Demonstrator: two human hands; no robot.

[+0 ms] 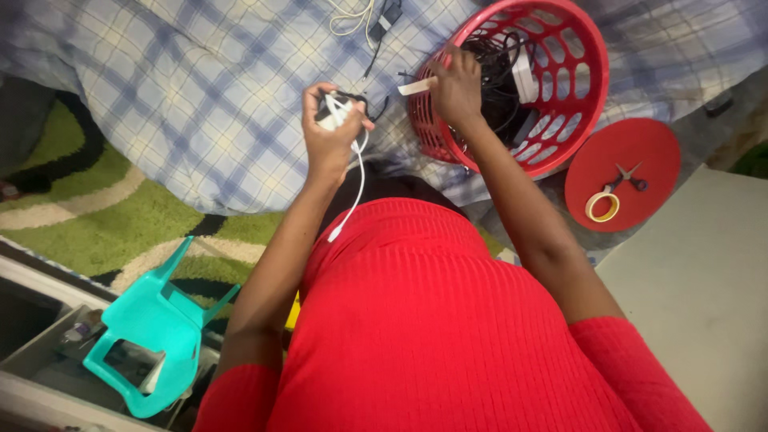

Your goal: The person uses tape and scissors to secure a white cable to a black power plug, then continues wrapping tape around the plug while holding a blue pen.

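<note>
A blue-and-cream checked blanket (208, 104) covers the bed across the top of the view, its rumpled edge falling to a shaggy green rug (96, 224) with cream and black bands. The widest open stretch of blanket lies left of the hands; on the right it is crowded by a red plastic basket (580, 80), round with lattice walls, tipped so its mouth faces the person. Just beyond the basket lies a flat red round lid (632, 160) carrying a roll of yellowish tape (602, 206) and small scissors (628, 176), and a plain grey surface (696, 280) closes off the lower right. A turquoise plastic chair (152, 336) lies overturned at lower left, legs pointing up and right.

The left hand (332, 136) is clenched around a bundle of white and dark cable (336, 110), held above the blanket just left of the basket. One smooth white lead (356, 180) hangs from the fist, its long axis nearly vertical, the plug end pointing down toward the red ribbed top (448, 320).

The right hand (456, 88) is over the basket's near rim, fingers curled on a flat white strip (416, 86) that points left, above tangled black cords (500, 64) and a white adapter (524, 76)
</note>
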